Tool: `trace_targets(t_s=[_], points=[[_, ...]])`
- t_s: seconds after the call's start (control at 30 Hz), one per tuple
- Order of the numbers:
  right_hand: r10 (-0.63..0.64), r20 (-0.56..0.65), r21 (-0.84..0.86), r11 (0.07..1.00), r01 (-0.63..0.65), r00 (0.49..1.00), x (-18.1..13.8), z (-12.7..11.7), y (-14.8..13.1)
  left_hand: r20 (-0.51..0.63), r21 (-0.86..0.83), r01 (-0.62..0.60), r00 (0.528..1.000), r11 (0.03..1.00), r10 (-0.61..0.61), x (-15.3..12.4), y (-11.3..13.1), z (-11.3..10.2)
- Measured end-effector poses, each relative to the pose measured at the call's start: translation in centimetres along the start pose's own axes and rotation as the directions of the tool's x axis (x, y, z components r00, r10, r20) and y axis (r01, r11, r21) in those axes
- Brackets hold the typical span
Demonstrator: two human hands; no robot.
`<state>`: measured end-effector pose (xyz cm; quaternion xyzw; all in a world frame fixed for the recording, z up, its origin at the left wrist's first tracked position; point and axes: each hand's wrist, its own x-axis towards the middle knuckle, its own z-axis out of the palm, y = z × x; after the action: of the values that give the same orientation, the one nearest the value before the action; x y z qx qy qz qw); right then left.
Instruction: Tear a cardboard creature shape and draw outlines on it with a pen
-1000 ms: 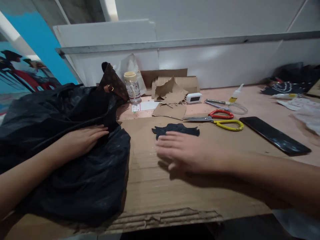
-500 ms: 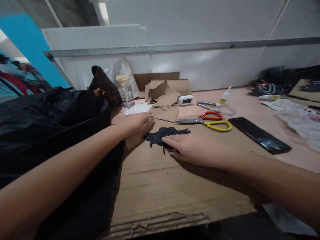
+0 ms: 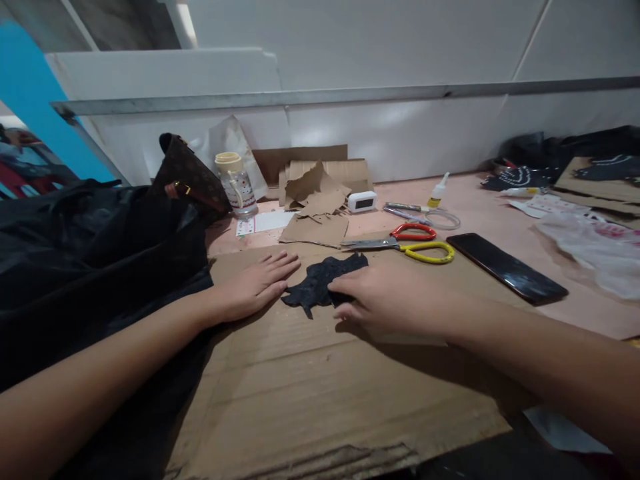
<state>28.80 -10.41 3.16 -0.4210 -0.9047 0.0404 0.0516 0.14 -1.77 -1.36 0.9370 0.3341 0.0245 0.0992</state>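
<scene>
An irregular, ragged-edged piece of black cloth [image 3: 317, 280] lies on the brown cardboard sheet [image 3: 280, 387]. My right hand [image 3: 385, 297] is at its right side, with the edge of the cloth between the thumb and fingers; part of the piece is hidden under this hand. Flat on the cardboard to the left rests my left hand [image 3: 257, 283], fingers stretched out and fingertips close to the cloth's left end. Just behind the cloth are scissors [image 3: 395, 245] with one red and one yellow handle.
A black phone [image 3: 505, 267] lies to the right. Behind stand a glue bottle [image 3: 437, 192], a small white device [image 3: 362, 202], torn cardboard [image 3: 317, 190] and a patterned drinking bottle [image 3: 237, 187]. Black material [image 3: 100, 247] and a brown bag [image 3: 193, 177] fill the left side.
The black cloth has turned and now slants up to the right. My left hand has come down flat nearer to me, and my right fingers have closed on the cloth's edge.
</scene>
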Motion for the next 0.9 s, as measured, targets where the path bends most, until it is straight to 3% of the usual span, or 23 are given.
trace_targets(t_s=[0.13,0.2,0.43,0.53,0.6,0.67,0.73,0.83,0.9], points=[[0.151,-0.136,0.038,0.988,-0.147,0.979,1.0,-0.2,2.5,-0.006,-0.053,-0.002,1.0,0.999,0.002,-0.8,0.1,0.3],[0.199,-0.122,0.053,0.98,-0.194,0.972,1.4,0.1,3.6,-0.008,-0.069,-0.005,1.0,0.998,0.004,-0.9,0.3,0.3],[0.067,-0.069,0.004,0.998,-0.067,0.995,1.7,0.9,3.5,-0.013,-0.08,-0.073,0.997,0.994,0.072,-0.8,1.4,0.2],[0.115,-0.079,0.04,0.993,-0.112,0.99,1.9,0.5,3.8,-0.015,-0.111,-0.061,0.998,0.992,0.059,-0.9,1.6,0.2],[0.19,-0.032,0.186,0.966,-0.181,0.981,2.0,-0.4,4.6,-0.039,-0.13,-0.013,0.999,0.991,0.008,-0.9,1.3,0.3],[0.222,0.076,0.426,0.874,-0.233,0.972,2.0,-1.4,5.9,-0.087,-0.128,0.077,0.992,0.989,-0.089,-0.6,0.5,0.3],[0.221,0.128,0.671,0.698,-0.249,0.967,2.0,-2.1,7.4,-0.123,-0.108,0.171,0.975,0.979,-0.184,0.0,-0.4,0.4],[0.409,-0.022,0.917,0.372,-0.144,0.912,2.3,-2.1,8.9,-0.093,-0.077,0.23,0.967,0.97,-0.237,1.1,0.8,0.7],[0.522,-0.094,0.971,0.236,-0.038,0.848,2.7,-1.5,9.3,-0.049,-0.073,0.171,0.983,0.983,-0.174,1.0,4.5,1.0]])
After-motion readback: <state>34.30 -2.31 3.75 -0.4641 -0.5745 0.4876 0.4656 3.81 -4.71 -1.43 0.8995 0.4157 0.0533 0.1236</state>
